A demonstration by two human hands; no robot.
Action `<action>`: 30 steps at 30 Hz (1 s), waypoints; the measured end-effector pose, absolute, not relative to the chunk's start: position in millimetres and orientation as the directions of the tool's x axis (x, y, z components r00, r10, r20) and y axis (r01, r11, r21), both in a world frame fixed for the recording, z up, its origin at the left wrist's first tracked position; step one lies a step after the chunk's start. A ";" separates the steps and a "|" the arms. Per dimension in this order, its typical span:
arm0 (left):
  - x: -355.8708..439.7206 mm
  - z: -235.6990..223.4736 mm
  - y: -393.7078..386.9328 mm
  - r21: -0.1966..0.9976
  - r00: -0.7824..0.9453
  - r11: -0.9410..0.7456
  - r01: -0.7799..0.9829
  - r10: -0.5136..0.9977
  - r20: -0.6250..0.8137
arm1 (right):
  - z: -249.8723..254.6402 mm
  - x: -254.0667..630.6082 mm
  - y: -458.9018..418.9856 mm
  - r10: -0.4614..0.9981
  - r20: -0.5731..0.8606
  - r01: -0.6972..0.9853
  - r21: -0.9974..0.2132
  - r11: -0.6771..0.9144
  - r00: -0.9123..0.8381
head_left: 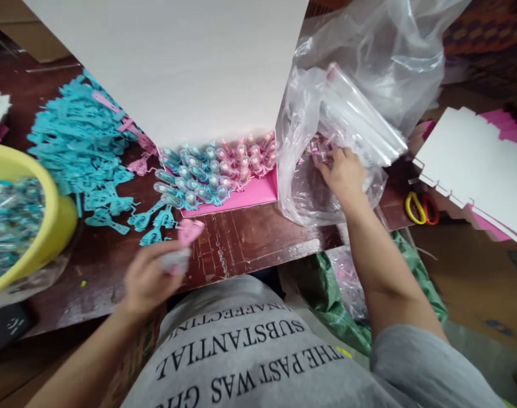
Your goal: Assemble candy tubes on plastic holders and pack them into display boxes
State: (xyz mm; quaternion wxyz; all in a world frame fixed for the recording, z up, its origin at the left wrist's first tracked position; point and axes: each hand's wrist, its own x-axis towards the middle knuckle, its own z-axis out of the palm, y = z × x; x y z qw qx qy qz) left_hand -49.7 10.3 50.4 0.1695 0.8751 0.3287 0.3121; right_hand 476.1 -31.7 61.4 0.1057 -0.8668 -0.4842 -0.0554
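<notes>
Pink piece (pixel 190 231) in left hand (pixel 152 276), grasping it and reaching with right hand (pixel 347 174) into surrounding bag (pixel 296 205), apparently picking small parts (pixel 319 145), grip impossible to tell; probably needing a firm pinch.

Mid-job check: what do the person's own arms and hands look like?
The left forearm and right forearm are bare, no watch visible; the right hand is ungloved, the left hand blurred. The right sleeve is short and grey, like the shirt with black capital lettering. The left sleeve is out of view.

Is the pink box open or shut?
Open: inside the pink box, teal and pink pieces show uncovered, before a tall white panel.
</notes>
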 end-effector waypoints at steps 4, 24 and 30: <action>12.5 35.1 -8.8 0.421 0.830 -0.842 0.338 0.478 0.289 | 63.5 469.2 -31.3 0.841 0.131 0.844 -0.210 -0.494 0.525; 65.4 44.7 -3.5 0.664 0.691 -0.551 0.506 0.719 0.071 | 89.9 423.2 -76.3 0.993 0.084 0.967 -0.245 -0.065 0.088; 83.9 74.9 -10.9 0.957 0.770 -0.184 0.222 0.636 -0.057 | 102.1 340.2 -103.3 0.981 0.191 0.378 -0.906 0.192 -0.040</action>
